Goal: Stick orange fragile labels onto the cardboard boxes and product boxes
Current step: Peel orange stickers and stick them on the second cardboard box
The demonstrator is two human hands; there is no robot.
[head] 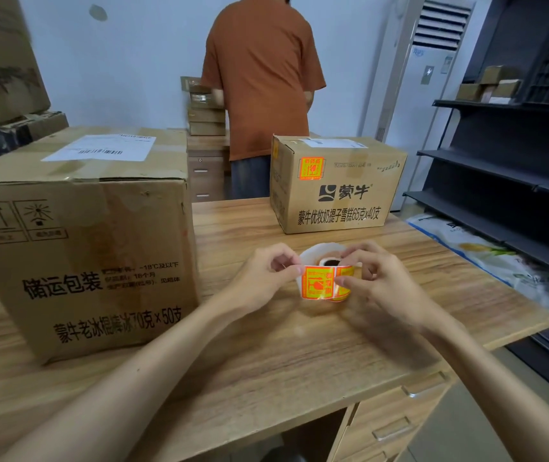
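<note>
The left hand [259, 278] pinches the white backing edge of the label roll [328, 278], and the right hand [376, 278] grips its other side above the wooden desk [299, 355]. A large cardboard box [79, 248] stands left; a smaller box [336, 185], already labelled, sits beyond.

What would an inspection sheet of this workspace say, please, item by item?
Surface: wooden table, with drawers below.
Job's things: label roll between the hands; large box at left, no orange label visible; smaller box behind, orange label on its front.
Clutter: printed bag beside the table.
Grippers: left hand pinches the roll's free end; right hand holds the roll.
Cables: nothing seen.
Surroundings: person in orange shirt facing away, stacked small boxes, dark shelves, standing air conditioner.
</note>
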